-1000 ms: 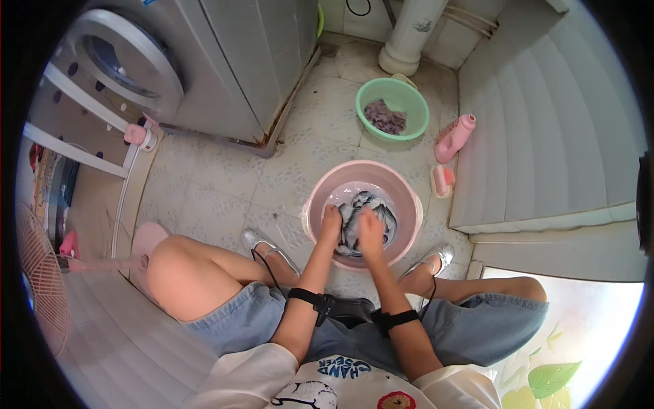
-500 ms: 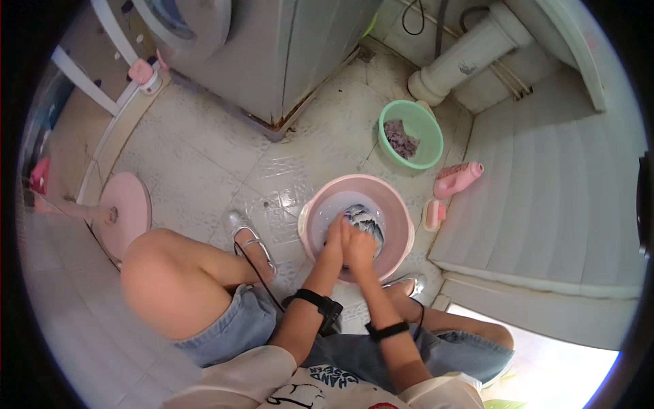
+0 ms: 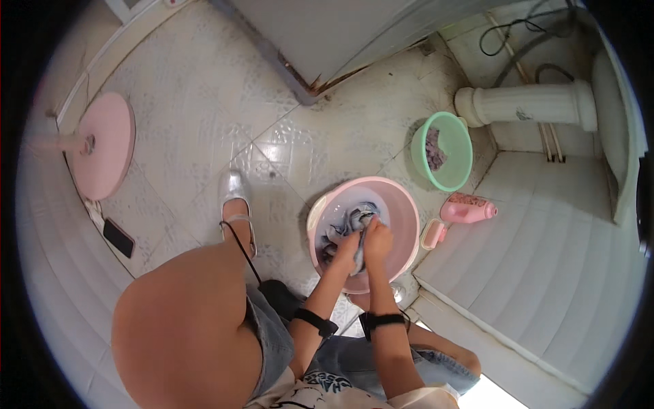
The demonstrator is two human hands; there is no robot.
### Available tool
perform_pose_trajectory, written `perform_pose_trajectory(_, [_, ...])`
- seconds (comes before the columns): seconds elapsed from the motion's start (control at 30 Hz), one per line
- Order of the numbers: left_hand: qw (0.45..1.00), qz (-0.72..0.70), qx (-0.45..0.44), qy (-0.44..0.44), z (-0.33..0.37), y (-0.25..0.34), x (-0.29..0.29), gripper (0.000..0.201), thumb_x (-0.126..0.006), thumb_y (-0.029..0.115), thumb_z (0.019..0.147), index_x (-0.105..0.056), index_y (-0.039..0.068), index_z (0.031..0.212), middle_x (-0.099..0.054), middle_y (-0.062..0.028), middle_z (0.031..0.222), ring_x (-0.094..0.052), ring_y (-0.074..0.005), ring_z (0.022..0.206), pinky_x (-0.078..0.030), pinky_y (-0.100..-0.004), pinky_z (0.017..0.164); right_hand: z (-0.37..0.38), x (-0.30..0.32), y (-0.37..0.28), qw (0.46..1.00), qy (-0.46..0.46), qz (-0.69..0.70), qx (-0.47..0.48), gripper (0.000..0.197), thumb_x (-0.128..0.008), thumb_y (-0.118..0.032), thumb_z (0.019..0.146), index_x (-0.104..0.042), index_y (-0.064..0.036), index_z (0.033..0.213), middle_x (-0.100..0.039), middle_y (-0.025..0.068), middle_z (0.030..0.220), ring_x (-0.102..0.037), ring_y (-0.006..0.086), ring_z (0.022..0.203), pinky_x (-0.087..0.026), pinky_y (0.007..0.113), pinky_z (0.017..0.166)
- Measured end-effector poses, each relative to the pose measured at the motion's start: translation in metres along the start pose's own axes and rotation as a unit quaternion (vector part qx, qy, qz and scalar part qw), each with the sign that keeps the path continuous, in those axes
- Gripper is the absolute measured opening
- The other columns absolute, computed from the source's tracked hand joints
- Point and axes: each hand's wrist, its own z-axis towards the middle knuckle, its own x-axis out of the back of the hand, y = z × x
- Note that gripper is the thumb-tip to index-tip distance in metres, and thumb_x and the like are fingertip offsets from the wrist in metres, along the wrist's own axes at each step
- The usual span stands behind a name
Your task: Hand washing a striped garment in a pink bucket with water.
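Note:
A pink basin point(image 3: 407, 235) stands on the floor before me, holding cloudy water. Grey and dark cloth point(image 3: 355, 217) lies bunched in it, partly under the surface. My left hand point(image 3: 347, 251) is closed around one part of the cloth. Right beside it, my right hand point(image 3: 377, 243) grips another fold, and a strip of the fabric hangs between the two hands toward the near rim. The fingers of both hands are partly hidden by the backs of the hands and the cloth.
Beyond the basin to the right sits a green basin point(image 3: 467, 153) with mottled purplish cloth point(image 3: 434, 151). Near it are a pink bottle point(image 3: 466, 208) and a soap dish point(image 3: 432, 234). A phone point(image 3: 118, 238) and a round pink base point(image 3: 112, 146) are at left; a grey appliance point(image 3: 340, 34) stands ahead.
The view has turned, shifting the surroundings. My hands, earlier pressed together over the bunched cloth, are now slightly apart with cloth stretched between them. More cloth shows spread in the water.

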Motion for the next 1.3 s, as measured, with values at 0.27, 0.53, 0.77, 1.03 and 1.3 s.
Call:
perform_pose_trajectory(0.27, [0.999,-0.031,-0.005,-0.014,0.004,0.016,0.04,0.026,-0.049,0.026,0.082,-0.058,0.005,0.094,-0.058,-0.0061,0.084,-0.055,-0.0135,0.078,-0.045,-0.0267,0.067,-0.044,-0.023,-0.018,0.993,-0.038,-0.026,0.113,0.051,-0.036,-0.037,0.09,-0.064,-0.0015,0.065,-0.057,0.0222,0.059,-0.057,0.0362,0.05,-0.043,0.045,0.048])
perform_pose_trajectory(0.53, [0.997,0.064,-0.006,-0.045,0.01,0.023,0.053,0.025,-0.048,0.024,0.083,-0.058,0.005,0.096,-0.06,-0.007,0.087,-0.057,-0.0158,0.078,-0.046,-0.0303,0.069,-0.082,0.016,-0.041,0.98,0.027,0.074,0.182,0.047,-0.043,-0.03,0.088,-0.057,0.0018,0.057,-0.052,0.0221,0.052,-0.052,0.0346,0.042,-0.037,0.042,0.042])
perform_pose_trajectory(0.77, [0.999,-0.018,0.003,-0.028,-0.029,0.01,-0.022,0.022,-0.045,0.02,0.083,-0.058,0.003,0.091,-0.06,-0.0072,0.078,-0.057,-0.0172,0.066,-0.046,-0.0307,0.061,0.007,0.023,0.001,0.998,0.042,0.036,0.037,0.039,-0.049,-0.03,0.084,-0.062,-0.0044,0.057,-0.055,0.0179,0.053,-0.054,0.0331,0.044,-0.041,0.041,0.042])
perform_pose_trajectory(1.03, [0.998,0.018,-0.053,0.022,-0.013,0.005,0.006,0.025,-0.049,0.022,0.081,-0.058,0.001,0.09,-0.058,-0.0067,0.082,-0.055,-0.0159,0.072,-0.044,-0.0316,0.064,-0.006,-0.018,0.025,0.987,0.048,0.041,0.147,0.031,-0.05,-0.023,0.082,-0.064,-0.0027,0.063,-0.054,0.018,0.051,-0.053,0.033,0.042,-0.042,0.04,0.041])
perform_pose_trajectory(1.3, [0.997,-0.044,0.006,-0.063,0.02,0.007,0.064,0.023,-0.042,0.023,0.085,-0.057,0.006,0.089,-0.06,-0.0078,0.085,-0.057,-0.0186,0.076,-0.046,-0.0331,0.07,-0.059,-0.018,-0.02,0.983,-0.027,0.039,0.176,0.038,-0.047,-0.03,0.083,-0.064,-0.0014,0.066,-0.057,0.0198,0.058,-0.056,0.0352,0.049,-0.043,0.045,0.046])
